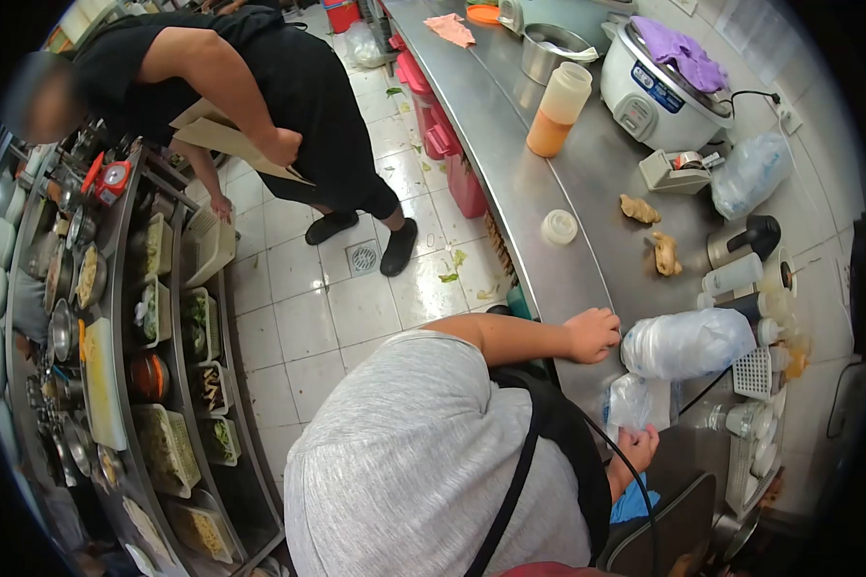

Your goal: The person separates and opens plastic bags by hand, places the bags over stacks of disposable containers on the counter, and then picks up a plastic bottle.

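My left hand [593, 335] is closed, its fingers curled at the front of the steel counter [558, 183]. Just beside it lies a large bundle of clear plastic bags [688, 343]; I cannot make out whether the fingers hold anything. My right hand [637, 448], lower down, has its fingers pinched at the edge of a small clear plastic bag [635, 400]. This bag lies crumpled against the larger bundle. Blue plastic [635, 498] shows below my right wrist.
A squeeze bottle [559, 111], its white cap [559, 227], ginger pieces [666, 254] and a rice cooker [659, 91] stand on the counter. A black cord [601, 433] passes near my right hand. Behind, a person [289, 106] holding cardboard bends toward shelves [178, 279] of food containers.
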Demonstrator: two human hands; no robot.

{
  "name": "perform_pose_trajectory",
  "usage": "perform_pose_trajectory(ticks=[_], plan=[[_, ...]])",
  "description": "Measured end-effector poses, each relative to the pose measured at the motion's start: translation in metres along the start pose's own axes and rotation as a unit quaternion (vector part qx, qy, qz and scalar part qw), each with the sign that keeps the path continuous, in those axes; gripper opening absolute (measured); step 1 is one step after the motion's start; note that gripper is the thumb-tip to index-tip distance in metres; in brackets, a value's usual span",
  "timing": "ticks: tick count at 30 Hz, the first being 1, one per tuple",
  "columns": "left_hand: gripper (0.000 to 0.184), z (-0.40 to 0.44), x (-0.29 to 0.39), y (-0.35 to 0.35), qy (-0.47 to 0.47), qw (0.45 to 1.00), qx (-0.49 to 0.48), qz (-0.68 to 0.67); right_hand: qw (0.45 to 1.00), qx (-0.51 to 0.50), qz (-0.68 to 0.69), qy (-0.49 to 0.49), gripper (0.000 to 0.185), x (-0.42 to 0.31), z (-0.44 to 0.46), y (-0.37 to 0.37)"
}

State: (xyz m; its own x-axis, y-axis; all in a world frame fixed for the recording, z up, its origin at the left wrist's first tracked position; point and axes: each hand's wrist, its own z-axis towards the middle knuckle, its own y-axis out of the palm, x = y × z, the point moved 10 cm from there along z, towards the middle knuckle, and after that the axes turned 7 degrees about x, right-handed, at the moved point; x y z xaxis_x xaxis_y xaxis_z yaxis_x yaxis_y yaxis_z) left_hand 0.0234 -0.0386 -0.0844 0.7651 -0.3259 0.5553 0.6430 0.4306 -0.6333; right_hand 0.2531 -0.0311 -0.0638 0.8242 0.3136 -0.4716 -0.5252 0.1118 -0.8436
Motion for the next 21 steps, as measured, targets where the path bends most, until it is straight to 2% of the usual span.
perform_pose_trajectory(ticks=[2,5,8,9,12,14,15,21], plan=[[0.020,0.000,0.001,0.001,-0.003,1.000,-0.007,-0.005,0.999,-0.035,-0.004,-0.021,0.021,-0.003,-0.004,0.006],[0.023,-0.002,-0.001,0.001,0.013,0.998,0.044,-0.042,0.996,-0.083,0.018,-0.032,0.020,-0.006,-0.008,0.009],[0.026,-0.007,0.037,-0.010,0.071,0.994,0.030,-0.080,0.992,-0.106,0.051,-0.047,0.019,-0.005,-0.011,0.010],[0.027,-0.010,0.056,-0.007,0.119,0.987,0.018,-0.103,0.990,-0.111,0.062,-0.055,0.018,-0.003,-0.012,0.011],[0.030,-0.025,0.102,0.002,0.249,0.956,-0.026,-0.151,0.988,-0.098,0.101,-0.060,0.016,0.001,-0.012,0.011],[0.031,-0.034,0.122,0.009,0.322,0.932,-0.067,-0.156,0.991,-0.052,0.119,-0.041,0.015,-0.001,-0.010,0.006],[0.032,-0.035,0.124,0.011,0.327,0.930,-0.074,-0.153,0.991,-0.028,0.127,-0.030,0.015,-0.005,-0.010,0.002],[0.042,-0.029,0.121,0.025,0.317,0.938,-0.082,-0.111,0.983,0.057,0.059,-0.162,0.013,-0.068,-0.019,-0.003]])
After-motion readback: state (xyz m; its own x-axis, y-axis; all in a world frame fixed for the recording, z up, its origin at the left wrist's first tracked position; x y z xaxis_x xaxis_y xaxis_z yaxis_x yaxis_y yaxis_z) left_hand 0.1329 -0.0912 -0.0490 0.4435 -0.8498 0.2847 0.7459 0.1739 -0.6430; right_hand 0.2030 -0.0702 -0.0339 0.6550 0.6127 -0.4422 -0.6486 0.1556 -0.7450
